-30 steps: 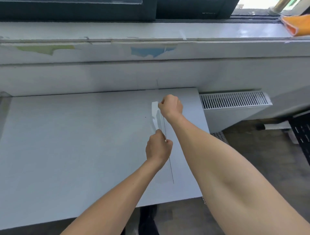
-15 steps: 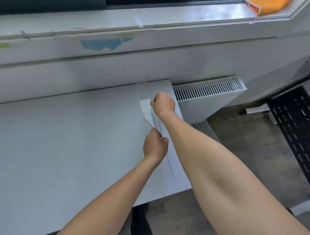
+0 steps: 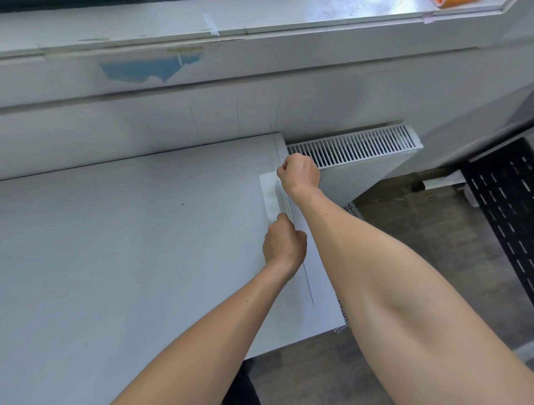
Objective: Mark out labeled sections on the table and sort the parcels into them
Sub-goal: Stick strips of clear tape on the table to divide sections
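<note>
A strip of white tape (image 3: 269, 195) is stretched between my two hands over the right part of the grey table (image 3: 121, 245). My right hand (image 3: 300, 173) is closed on the strip's far end, close to the table's back right corner. My left hand (image 3: 284, 245) is closed on its near end. The strip runs alongside a thin dark line (image 3: 307, 281) drawn from front to back on the tabletop. I cannot tell whether the strip touches the table. No parcels are in view.
A white radiator (image 3: 358, 156) stands just right of the table. A window sill (image 3: 260, 20) runs along the back wall, with an orange object (image 3: 450, 3) at its far right. A black perforated panel (image 3: 508, 219) lies on the floor at the right.
My head has turned to the right, so the table shifted left in view. Both hands still hold the strip, which now lies nearer the drawn line and the table's right edge.
</note>
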Tool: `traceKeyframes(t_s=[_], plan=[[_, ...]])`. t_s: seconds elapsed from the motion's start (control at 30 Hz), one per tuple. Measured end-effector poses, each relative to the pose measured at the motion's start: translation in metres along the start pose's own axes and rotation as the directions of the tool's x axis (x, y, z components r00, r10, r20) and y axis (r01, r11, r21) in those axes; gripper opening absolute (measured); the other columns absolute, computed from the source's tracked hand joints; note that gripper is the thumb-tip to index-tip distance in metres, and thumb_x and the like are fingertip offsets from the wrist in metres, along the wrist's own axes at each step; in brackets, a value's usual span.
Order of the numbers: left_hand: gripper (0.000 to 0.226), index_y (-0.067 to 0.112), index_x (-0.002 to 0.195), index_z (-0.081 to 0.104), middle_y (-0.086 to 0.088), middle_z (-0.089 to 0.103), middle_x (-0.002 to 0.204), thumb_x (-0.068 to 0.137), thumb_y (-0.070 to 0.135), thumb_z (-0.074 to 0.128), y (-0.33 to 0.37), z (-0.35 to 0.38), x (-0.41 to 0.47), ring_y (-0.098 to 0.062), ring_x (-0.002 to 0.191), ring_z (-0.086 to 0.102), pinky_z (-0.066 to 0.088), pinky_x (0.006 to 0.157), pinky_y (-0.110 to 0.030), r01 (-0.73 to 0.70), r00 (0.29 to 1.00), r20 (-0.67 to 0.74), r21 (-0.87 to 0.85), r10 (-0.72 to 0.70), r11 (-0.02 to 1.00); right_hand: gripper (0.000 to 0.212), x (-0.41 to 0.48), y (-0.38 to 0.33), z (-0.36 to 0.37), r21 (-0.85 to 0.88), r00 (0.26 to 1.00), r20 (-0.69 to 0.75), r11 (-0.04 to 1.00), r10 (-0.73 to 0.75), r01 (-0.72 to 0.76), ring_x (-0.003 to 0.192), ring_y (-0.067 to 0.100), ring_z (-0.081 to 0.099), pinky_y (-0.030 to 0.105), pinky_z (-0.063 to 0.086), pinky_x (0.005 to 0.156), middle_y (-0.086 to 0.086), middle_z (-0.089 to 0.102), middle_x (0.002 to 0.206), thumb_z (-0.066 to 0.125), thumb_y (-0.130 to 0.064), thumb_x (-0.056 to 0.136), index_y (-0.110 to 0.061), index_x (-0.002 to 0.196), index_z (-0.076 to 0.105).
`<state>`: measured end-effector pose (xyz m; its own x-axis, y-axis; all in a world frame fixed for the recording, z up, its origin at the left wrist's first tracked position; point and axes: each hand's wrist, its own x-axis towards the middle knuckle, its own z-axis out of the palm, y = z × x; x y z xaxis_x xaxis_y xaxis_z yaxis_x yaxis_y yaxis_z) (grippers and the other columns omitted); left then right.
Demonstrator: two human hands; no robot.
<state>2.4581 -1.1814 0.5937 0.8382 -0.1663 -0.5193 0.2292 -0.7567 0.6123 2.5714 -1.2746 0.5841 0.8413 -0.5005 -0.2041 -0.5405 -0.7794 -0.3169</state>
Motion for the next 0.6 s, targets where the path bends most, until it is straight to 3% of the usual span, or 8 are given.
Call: traceKeyframes(t_s=[0.17, 0.33, 0.6], plan=[[0.005, 0.012, 0.081, 0.042, -0.006, 0.059, 0.077, 0.081, 0.01, 0.047, 0.004, 0.007, 0.002, -0.03, 0.065, 0.064, 0.055, 0.058, -0.041, 0.003, 1.0, 0.016, -0.005, -0.003, 1.0, 0.03, 0.005, 0.013, 0.004, 0.023, 1.0, 0.007, 0.999, 0.028, -0.028, 0.06, 0.021, 0.05, 0.027, 0.035, 0.051, 0.003, 0.052, 0.063, 0.058, -0.013, 0.094, -0.012, 0.064, 0.056], [0.008, 0.009, 0.088, 0.046, -0.007, 0.057, 0.082, 0.081, 0.006, 0.043, 0.015, 0.013, 0.003, -0.034, 0.072, 0.064, 0.057, 0.066, -0.043, 0.039, 0.997, 0.064, -0.046, -0.036, 0.998, 0.04, 0.01, 0.022, 0.004, 0.012, 1.0, 0.004, 1.0, 0.013, -0.013, 0.059, 0.021, 0.045, 0.026, 0.029, 0.047, 0.0, 0.041, 0.055, 0.056, -0.011, 0.093, -0.015, 0.056, 0.044], [0.008, 0.008, 0.091, 0.047, -0.006, 0.054, 0.083, 0.083, 0.007, 0.045, 0.023, 0.021, 0.011, -0.034, 0.074, 0.061, 0.058, 0.069, -0.045, 0.039, 0.997, 0.074, -0.037, -0.037, 0.999, 0.023, 0.017, 0.028, 0.004, -0.001, 1.0, -0.01, 1.0, 0.007, -0.007, 0.067, 0.02, 0.054, 0.029, 0.04, 0.057, 0.004, 0.059, 0.071, 0.057, -0.014, 0.095, -0.011, 0.073, 0.063]])
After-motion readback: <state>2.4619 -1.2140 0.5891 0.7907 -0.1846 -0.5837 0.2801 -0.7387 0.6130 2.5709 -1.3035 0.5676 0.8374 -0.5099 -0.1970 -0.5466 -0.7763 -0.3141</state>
